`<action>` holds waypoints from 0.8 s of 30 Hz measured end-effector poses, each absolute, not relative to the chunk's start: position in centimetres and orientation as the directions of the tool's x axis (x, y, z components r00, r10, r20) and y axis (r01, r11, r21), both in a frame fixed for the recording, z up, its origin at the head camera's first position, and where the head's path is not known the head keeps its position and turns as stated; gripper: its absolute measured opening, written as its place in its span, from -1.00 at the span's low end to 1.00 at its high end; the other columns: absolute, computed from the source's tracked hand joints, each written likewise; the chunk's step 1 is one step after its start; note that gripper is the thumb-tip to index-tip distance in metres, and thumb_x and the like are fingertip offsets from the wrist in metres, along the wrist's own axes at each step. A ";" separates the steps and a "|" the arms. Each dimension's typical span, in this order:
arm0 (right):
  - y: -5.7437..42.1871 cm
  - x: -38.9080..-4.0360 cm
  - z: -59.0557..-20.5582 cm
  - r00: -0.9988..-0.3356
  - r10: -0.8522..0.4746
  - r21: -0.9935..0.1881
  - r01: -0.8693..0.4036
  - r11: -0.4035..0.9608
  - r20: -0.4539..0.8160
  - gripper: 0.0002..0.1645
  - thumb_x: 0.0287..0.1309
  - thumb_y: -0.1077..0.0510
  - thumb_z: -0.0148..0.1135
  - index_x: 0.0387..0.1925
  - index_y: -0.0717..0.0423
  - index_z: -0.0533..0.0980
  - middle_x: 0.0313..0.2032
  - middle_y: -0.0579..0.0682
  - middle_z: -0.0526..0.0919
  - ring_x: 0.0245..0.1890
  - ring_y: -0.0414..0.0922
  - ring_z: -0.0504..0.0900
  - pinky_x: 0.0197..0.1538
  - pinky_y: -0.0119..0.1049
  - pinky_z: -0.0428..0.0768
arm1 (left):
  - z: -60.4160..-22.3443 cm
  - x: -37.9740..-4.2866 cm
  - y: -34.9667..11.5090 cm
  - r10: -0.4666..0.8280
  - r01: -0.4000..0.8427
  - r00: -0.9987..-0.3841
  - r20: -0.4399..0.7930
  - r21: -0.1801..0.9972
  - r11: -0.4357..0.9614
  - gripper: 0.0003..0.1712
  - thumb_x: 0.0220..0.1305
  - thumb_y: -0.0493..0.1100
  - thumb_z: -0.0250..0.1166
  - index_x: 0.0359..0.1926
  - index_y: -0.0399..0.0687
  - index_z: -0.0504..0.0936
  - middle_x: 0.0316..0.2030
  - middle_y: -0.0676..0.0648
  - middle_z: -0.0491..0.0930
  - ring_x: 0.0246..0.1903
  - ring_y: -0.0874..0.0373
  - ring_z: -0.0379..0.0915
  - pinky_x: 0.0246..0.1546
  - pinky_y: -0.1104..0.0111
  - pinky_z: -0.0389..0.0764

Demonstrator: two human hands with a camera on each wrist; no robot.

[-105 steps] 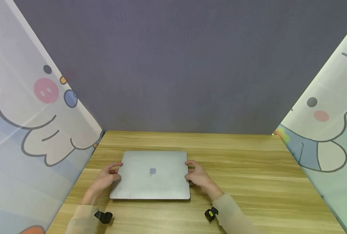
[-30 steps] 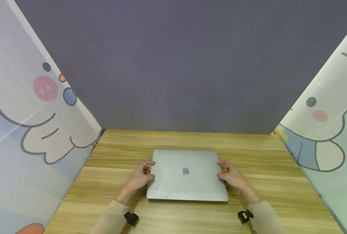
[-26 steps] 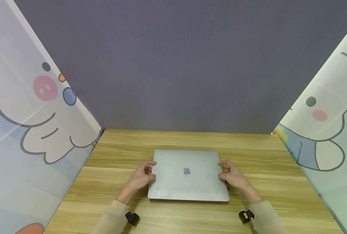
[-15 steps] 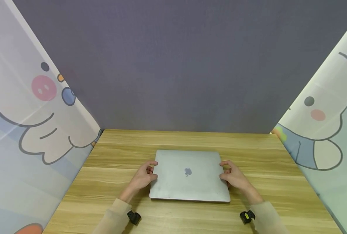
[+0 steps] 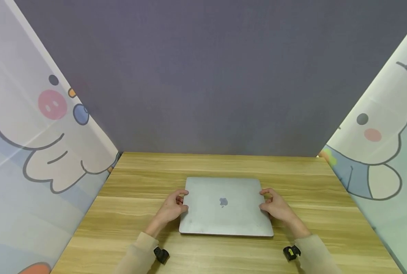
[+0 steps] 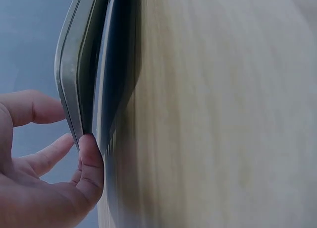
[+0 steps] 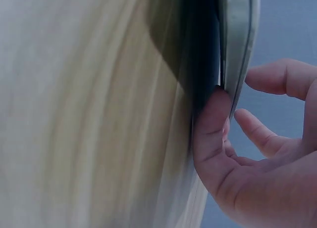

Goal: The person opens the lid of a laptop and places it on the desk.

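Observation:
A closed silver laptop [image 5: 225, 219] with a dark apple logo lies level over the wooden table, lid up. My left hand [image 5: 172, 207] grips its left edge, thumb on the lid's rim and a finger curled beneath. At the opposite edge my right hand [image 5: 276, 207] holds it in the same way. The left wrist view shows the laptop's side [image 6: 74, 64] with a dark shadowed gap between its underside and the table. From the right wrist, a little finger [image 7: 213, 139] hooks below the laptop's edge [image 7: 237, 44].
The wood-grain table [image 5: 326, 213] extends on both sides of the laptop. A grey panel [image 5: 203, 76] rises behind its far edge. Cartoon-printed sheets, one on the left [image 5: 15, 160] and one on the right [image 5: 388, 152], flank the table. A black wrist camera [image 5: 161, 255] sits at the left cuff.
Both hands have carried the laptop to the right across the table, from left of centre to about the middle. Over the last second it has shifted only slightly further right.

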State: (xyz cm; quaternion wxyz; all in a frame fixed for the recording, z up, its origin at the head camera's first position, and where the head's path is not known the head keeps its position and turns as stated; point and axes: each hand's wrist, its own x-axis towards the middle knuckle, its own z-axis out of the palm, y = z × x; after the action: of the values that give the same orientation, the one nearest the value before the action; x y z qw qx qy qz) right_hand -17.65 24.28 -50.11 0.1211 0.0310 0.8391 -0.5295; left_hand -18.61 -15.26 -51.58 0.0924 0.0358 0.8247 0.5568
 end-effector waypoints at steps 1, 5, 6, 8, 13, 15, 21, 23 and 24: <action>24.3 -17.6 -50.1 -0.968 -0.074 -0.878 0.184 0.442 -0.240 -0.31 0.08 0.38 0.25 0.28 0.30 0.31 -0.59 -0.04 0.35 -0.61 -0.13 0.35 -0.53 -0.31 0.47 | -51.6 -18.6 -15.2 0.164 -0.041 -0.980 -0.112 0.923 0.382 -0.37 0.03 -0.47 0.33 0.21 -0.27 0.55 -0.28 -0.14 0.38 -0.34 0.07 0.30 -0.46 0.39 0.38; 24.2 -17.4 -50.0 -0.967 -0.070 -0.870 0.189 0.455 -0.246 -0.31 0.08 0.39 0.23 0.29 0.31 0.31 -0.60 -0.05 0.34 -0.62 -0.14 0.33 -0.53 -0.30 0.46 | -51.8 -18.6 -15.0 0.169 -0.032 -0.980 -0.109 0.914 0.404 -0.37 0.04 -0.47 0.32 0.21 -0.28 0.54 -0.28 -0.14 0.38 -0.34 0.08 0.30 -0.46 0.40 0.39; 24.2 -17.4 -50.0 -0.967 -0.069 -0.870 0.187 0.457 -0.245 -0.31 0.08 0.39 0.23 0.29 0.31 0.31 -0.61 -0.05 0.34 -0.62 -0.14 0.32 -0.54 -0.30 0.46 | -51.8 -18.6 -15.0 0.170 -0.032 -0.979 -0.111 0.912 0.409 -0.38 0.04 -0.46 0.32 0.22 -0.28 0.54 -0.28 -0.14 0.38 -0.34 0.08 0.31 -0.46 0.40 0.39; 24.2 -17.4 -50.0 -0.969 -0.069 -0.869 0.182 0.460 -0.239 -0.31 0.07 0.40 0.23 0.29 0.32 0.32 -0.61 -0.05 0.34 -0.63 -0.15 0.32 -0.55 -0.30 0.46 | -51.8 -18.6 -15.0 0.170 -0.034 -0.979 -0.115 0.909 0.416 -0.38 0.05 -0.46 0.33 0.22 -0.28 0.54 -0.27 -0.14 0.38 -0.34 0.08 0.31 -0.46 0.40 0.39; 24.0 -17.5 -50.1 -0.973 -0.068 -0.852 0.157 0.500 -0.220 -0.31 0.05 0.40 0.23 0.28 0.35 0.34 -0.61 -0.04 0.37 -0.66 -0.16 0.33 -0.60 -0.32 0.45 | -51.5 -18.4 -15.1 0.172 -0.027 -0.978 -0.117 0.892 0.452 -0.37 0.05 -0.45 0.34 0.23 -0.28 0.54 -0.25 -0.17 0.41 -0.32 0.05 0.33 -0.44 0.34 0.44; 23.9 -17.5 -50.1 -0.976 -0.061 -0.833 0.146 0.533 -0.210 -0.31 0.03 0.39 0.23 0.27 0.35 0.36 -0.62 -0.05 0.35 -0.68 -0.18 0.30 -0.62 -0.35 0.41 | -51.4 -18.4 -15.1 0.176 -0.020 -0.977 -0.119 0.878 0.478 -0.36 0.05 -0.45 0.35 0.23 -0.29 0.53 -0.23 -0.19 0.43 -0.31 0.03 0.35 -0.42 0.31 0.47; 23.4 -17.6 -50.0 -0.983 -0.047 -0.784 0.111 0.611 -0.176 -0.29 -0.05 0.37 0.23 0.23 0.37 0.38 -0.52 -0.03 0.38 -0.61 -0.17 0.27 -0.57 -0.39 0.32 | -51.1 -18.4 -14.9 0.170 -0.014 -0.978 -0.121 0.850 0.527 -0.36 0.03 -0.45 0.35 0.23 -0.30 0.53 -0.21 -0.20 0.46 -0.30 0.02 0.38 -0.40 0.27 0.54; 23.3 -17.6 -50.0 -0.985 -0.045 -0.765 0.101 0.636 -0.168 -0.29 -0.06 0.36 0.24 0.22 0.38 0.38 -0.38 0.08 0.50 -0.51 -0.10 0.38 -0.49 -0.32 0.42 | -51.1 -18.5 -14.8 0.161 -0.012 -0.980 -0.119 0.839 0.544 -0.36 0.01 -0.45 0.35 0.22 -0.30 0.54 -0.22 -0.20 0.48 -0.31 0.02 0.40 -0.42 0.26 0.56; 23.2 -17.6 -49.9 -0.984 -0.042 -0.756 0.104 0.647 -0.171 -0.29 -0.06 0.36 0.24 0.22 0.37 0.38 -0.35 0.13 0.53 -0.47 -0.07 0.41 -0.46 -0.29 0.44 | -51.1 -18.5 -14.8 0.158 -0.012 -0.980 -0.119 0.832 0.554 -0.36 0.01 -0.44 0.35 0.21 -0.30 0.55 -0.22 -0.20 0.49 -0.31 0.02 0.41 -0.42 0.26 0.57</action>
State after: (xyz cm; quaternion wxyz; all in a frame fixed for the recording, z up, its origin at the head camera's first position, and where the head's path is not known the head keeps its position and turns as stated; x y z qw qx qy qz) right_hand -17.57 23.18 -49.93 0.0869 0.0170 0.9032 -0.4200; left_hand -18.54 -14.80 -51.12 0.0901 0.0415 0.8769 0.4703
